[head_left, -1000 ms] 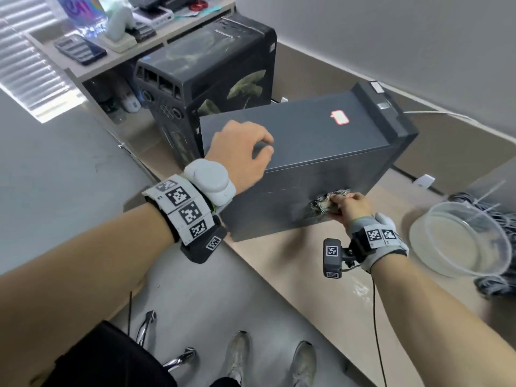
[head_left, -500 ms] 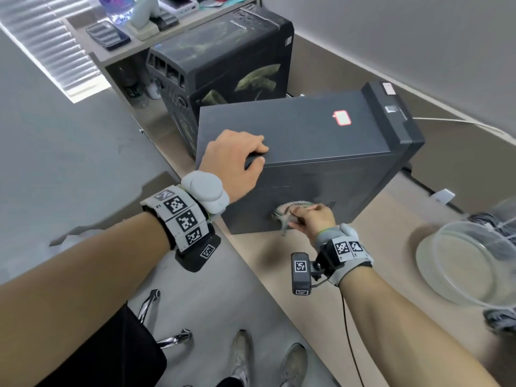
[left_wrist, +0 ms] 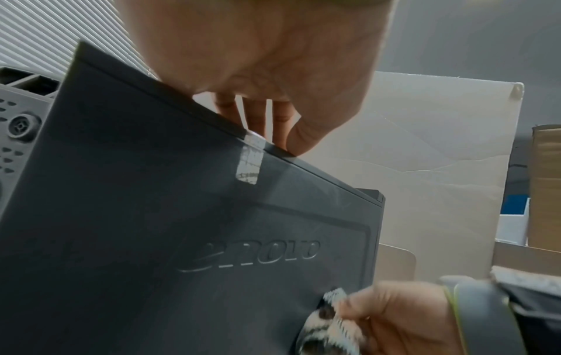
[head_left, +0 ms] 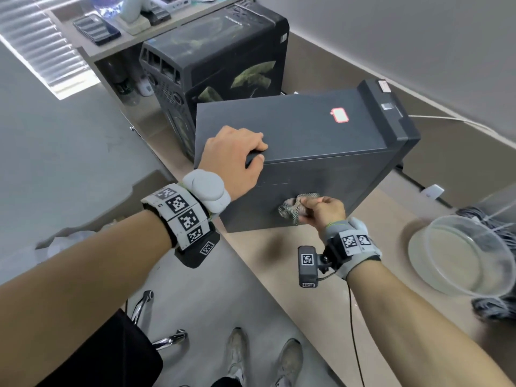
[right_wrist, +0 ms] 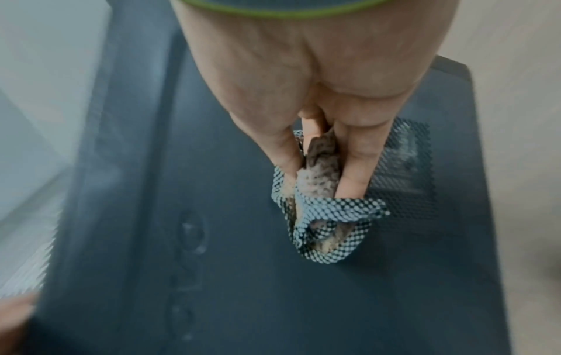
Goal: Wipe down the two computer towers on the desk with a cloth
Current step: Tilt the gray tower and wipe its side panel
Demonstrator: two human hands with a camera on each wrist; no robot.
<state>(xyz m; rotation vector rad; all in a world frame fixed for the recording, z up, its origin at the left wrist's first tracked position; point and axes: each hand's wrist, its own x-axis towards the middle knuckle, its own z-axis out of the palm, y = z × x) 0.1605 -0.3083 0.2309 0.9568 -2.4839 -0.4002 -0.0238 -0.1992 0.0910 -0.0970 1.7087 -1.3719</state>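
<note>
Two computer towers on the desk [head_left: 282,277]: a plain dark grey tower [head_left: 307,141] nearest, and a glossy black tower [head_left: 223,57] just behind it, toward the shelf. One cloth [head_left: 291,209], checked in black and white, bunched. One clear plastic bowl [head_left: 460,252] to the right, well apart from the towers, beside a grey bundle of cord [head_left: 491,305]. Two shoes on the floor below.

Left hand [head_left: 233,160] curled over the near top edge of the grey tower, fingers on the top panel, thumb down on the side panel, gripping that corner. Right hand [head_left: 322,209] low on the side panel, fingers pinching the cloth and pressing it against the metal; in the right wrist view, two fingers [right_wrist: 358,153] clamped either side of the wad, next to a perforated vent patch [right_wrist: 406,168].

Embossed lettering on the side panel [left_wrist: 252,254], seen from the left wrist, only partly legible. A strip of clear tape [left_wrist: 250,165] over the top edge. One small red-bordered sticker [head_left: 339,115] on the top panel, text too small to read. Black-and-white square marker tags on both wristbands.
</note>
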